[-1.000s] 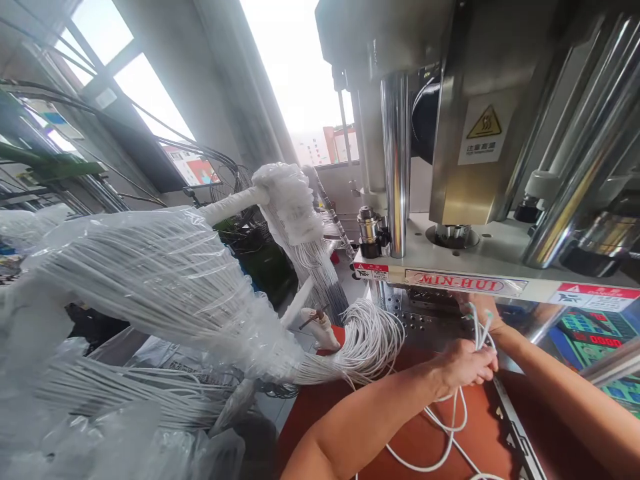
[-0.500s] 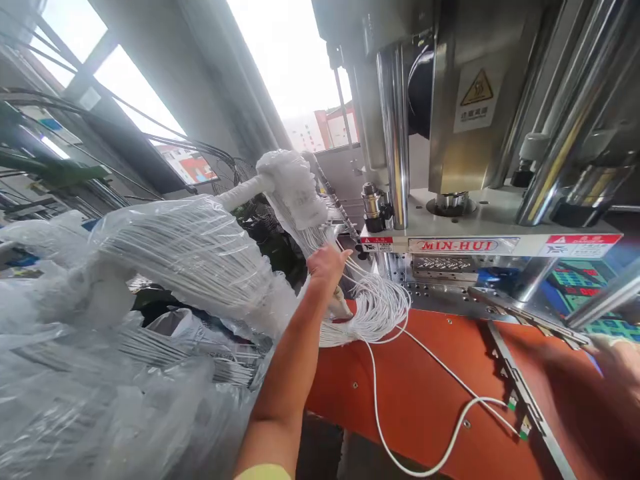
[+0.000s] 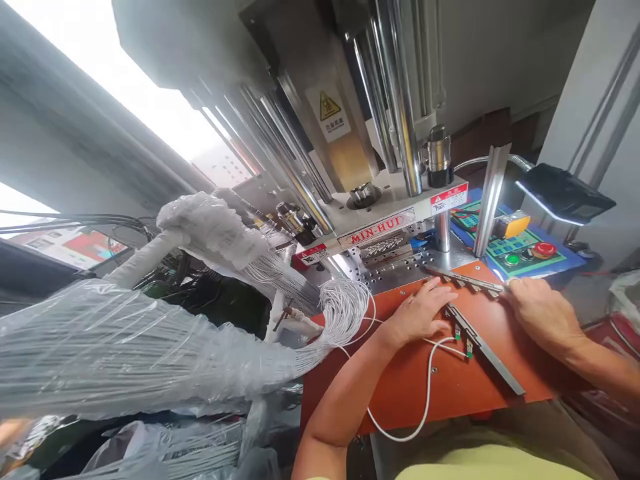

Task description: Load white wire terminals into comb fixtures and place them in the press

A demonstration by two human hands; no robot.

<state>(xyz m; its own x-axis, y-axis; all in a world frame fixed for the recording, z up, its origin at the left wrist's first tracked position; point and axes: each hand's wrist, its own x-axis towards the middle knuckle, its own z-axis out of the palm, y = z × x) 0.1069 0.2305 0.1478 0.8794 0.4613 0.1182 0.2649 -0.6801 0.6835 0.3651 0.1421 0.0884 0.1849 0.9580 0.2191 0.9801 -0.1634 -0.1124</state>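
On the orange-red work board (image 3: pixel 400 387) lie two slim metal strips. My right hand (image 3: pixel 543 310) pinches the near end of the rear metal strip (image 3: pixel 465 281), which slants along the press's front. My left hand (image 3: pixel 423 310) reaches over the board, fingers stretched out and a little apart, by the upper end of the second metal strip (image 3: pixel 493 357). Two green-tipped connectors (image 3: pixel 469 348) sit at that strip's left side, with a white cable (image 3: pixel 429 393) looping from them. Left of my left hand rests a bundle of white cables (image 3: pixel 345 310).
A MIN-HUI press (image 3: pixel 377 227) with steel columns stands behind the board. To its right are a control panel (image 3: pixel 525 250) with green and red buttons and a black lamp (image 3: pixel 565 193). Plastic-wrapped cables (image 3: pixel 150 347) hang over a wrapped rack (image 3: pixel 145 257) at left.
My left hand has left the white cable bundle and moved right to the metal strips. The view has swung right, bringing my right hand and the control panel fully into sight.
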